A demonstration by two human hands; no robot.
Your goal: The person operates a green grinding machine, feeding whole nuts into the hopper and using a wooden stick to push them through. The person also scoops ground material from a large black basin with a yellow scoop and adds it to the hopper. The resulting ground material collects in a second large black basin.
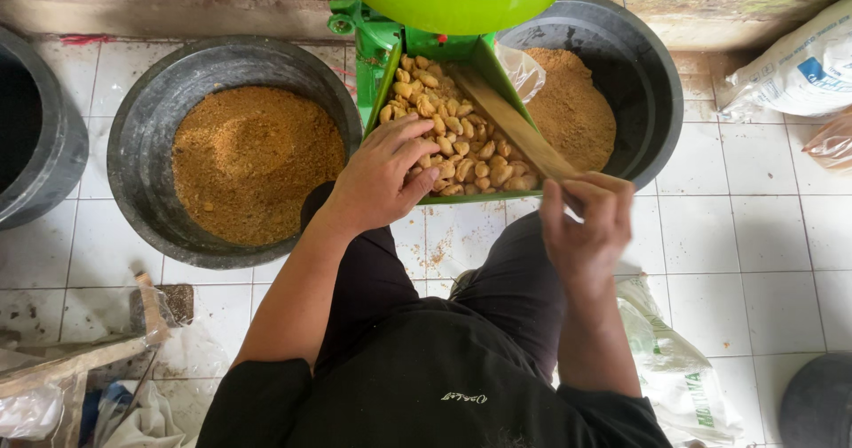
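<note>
A green metal chute point(389, 75) of a green machine slopes toward me, filled with pale peanuts point(461, 142). My left hand point(377, 177) rests on the peanuts at the chute's near left, fingers spread and curled over them. My right hand point(587, 222) is closed around the near end of a flat wooden stick point(510, 119), whose far end lies in the peanuts. A bright green bowl-shaped hopper point(453, 0) sits above the chute.
A black tub point(146, 119) of brown ground meal stands at the left, another black tub point(635, 66) with the same meal behind the chute at the right. White sacks point(799, 66) lie at the right, plastic bags and wood at the lower left, on white tiles.
</note>
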